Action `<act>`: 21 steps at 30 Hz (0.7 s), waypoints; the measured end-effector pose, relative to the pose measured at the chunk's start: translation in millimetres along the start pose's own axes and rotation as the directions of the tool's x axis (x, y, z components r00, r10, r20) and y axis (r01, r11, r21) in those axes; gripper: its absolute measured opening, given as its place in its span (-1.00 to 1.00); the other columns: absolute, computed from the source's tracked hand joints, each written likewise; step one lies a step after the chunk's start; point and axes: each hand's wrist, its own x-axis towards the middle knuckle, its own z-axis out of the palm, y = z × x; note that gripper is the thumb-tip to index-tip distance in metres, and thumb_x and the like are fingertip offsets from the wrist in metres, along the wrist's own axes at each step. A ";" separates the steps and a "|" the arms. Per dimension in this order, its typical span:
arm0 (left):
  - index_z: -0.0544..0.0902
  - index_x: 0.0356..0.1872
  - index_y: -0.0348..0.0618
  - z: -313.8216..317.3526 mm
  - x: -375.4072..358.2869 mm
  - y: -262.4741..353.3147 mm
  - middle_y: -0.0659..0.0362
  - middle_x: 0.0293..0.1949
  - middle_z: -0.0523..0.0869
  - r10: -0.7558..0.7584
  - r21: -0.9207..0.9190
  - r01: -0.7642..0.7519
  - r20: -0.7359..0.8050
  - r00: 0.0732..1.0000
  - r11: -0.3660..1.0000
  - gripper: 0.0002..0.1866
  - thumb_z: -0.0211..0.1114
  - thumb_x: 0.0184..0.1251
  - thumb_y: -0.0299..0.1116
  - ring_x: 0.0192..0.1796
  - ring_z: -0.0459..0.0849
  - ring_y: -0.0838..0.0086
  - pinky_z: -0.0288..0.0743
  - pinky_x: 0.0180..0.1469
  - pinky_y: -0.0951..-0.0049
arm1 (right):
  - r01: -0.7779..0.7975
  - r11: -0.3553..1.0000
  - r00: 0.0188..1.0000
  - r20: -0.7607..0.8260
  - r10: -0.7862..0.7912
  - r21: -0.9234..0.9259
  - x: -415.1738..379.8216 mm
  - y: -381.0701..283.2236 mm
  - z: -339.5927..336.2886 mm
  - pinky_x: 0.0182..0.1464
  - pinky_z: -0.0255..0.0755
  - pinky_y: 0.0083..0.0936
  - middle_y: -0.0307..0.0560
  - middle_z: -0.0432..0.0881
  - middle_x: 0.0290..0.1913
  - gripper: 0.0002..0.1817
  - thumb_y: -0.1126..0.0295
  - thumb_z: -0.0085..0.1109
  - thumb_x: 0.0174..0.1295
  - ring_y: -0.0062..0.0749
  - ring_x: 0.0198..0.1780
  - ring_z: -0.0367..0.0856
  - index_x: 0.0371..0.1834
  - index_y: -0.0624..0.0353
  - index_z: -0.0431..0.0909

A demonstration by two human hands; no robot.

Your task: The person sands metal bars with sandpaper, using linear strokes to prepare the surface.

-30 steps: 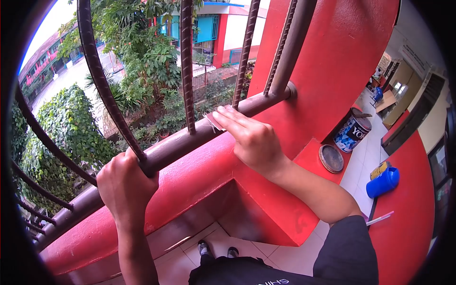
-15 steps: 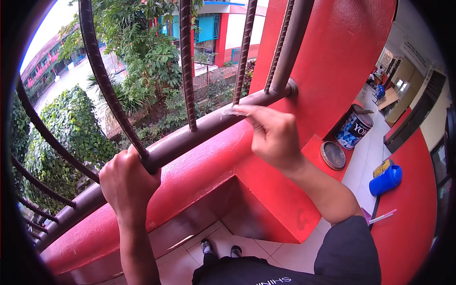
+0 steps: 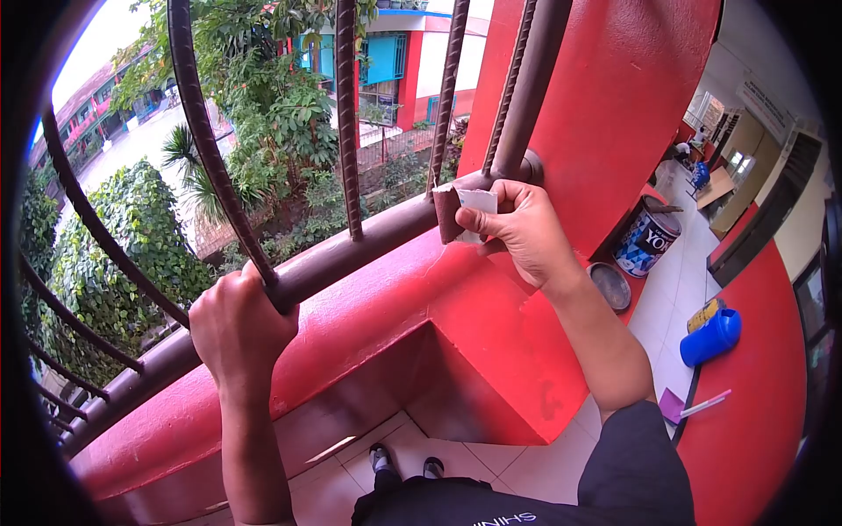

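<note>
My left hand (image 3: 241, 329) is wrapped around the brown metal pipe (image 3: 351, 252) at the bottom of the railing, right beside the foot of a ribbed bar (image 3: 209, 140). My right hand (image 3: 524, 230) pinches a folded piece of sandpaper (image 3: 477, 203) between thumb and fingers. Its reddish-brown grit side and white backing both show. The sandpaper sits at the pipe, near the base of another ribbed bar (image 3: 445, 110) and close to the red pillar (image 3: 605, 105).
Below the pipe runs a red ledge (image 3: 351, 329). To the right stand a paint can (image 3: 645, 241) and a round lid (image 3: 610, 287). Farther along are a blue plastic container (image 3: 712, 337) and a purple dustpan (image 3: 671, 406). Beyond the bars grow leafy plants (image 3: 132, 237).
My right hand has turned, so the sandpaper, seen edge-on before, now shows its brown and white faces. My left hand keeps its grip on the pipe.
</note>
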 end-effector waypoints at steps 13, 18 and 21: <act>0.73 -0.39 -0.12 2.0 -1.3 -6.5 0.02 -0.44 0.78 0.008 -0.037 -0.006 0.044 0.999 0.999 -0.77 0.52 0.09 -0.20 -0.33 0.83 0.10 0.68 -0.20 0.11 | 0.381 0.852 0.894 -0.092 -0.438 -0.360 -2.4 -5.7 29.3 -0.33 0.65 -0.44 -0.07 0.81 -0.32 -0.83 0.46 0.46 0.35 -0.51 -0.34 0.78 -0.09 0.22 0.65; 0.73 -0.38 -0.13 2.0 -2.0 -7.3 0.02 -0.45 0.78 0.010 -0.057 -0.008 0.030 1.000 0.998 -0.76 0.53 0.08 -0.20 -0.31 0.83 0.10 0.68 -0.20 0.12 | 0.517 0.508 0.745 0.070 -0.663 -0.689 8.5 6.6 58.8 -0.25 0.70 -0.35 0.07 0.83 -0.27 -0.72 0.43 0.44 0.36 -0.30 -0.27 0.87 0.08 0.20 0.64; 0.73 -0.38 -0.13 3.1 -2.2 -8.4 0.02 -0.45 0.78 0.013 -0.056 -0.012 0.028 1.000 0.998 -0.76 0.53 0.07 -0.20 -0.31 0.83 0.11 0.68 -0.20 0.12 | 0.556 0.538 0.727 0.056 -0.684 -0.634 15.2 18.6 50.7 -0.26 0.68 -0.36 0.07 0.82 -0.29 -0.71 0.42 0.46 0.35 -0.24 -0.27 0.87 0.07 0.18 0.63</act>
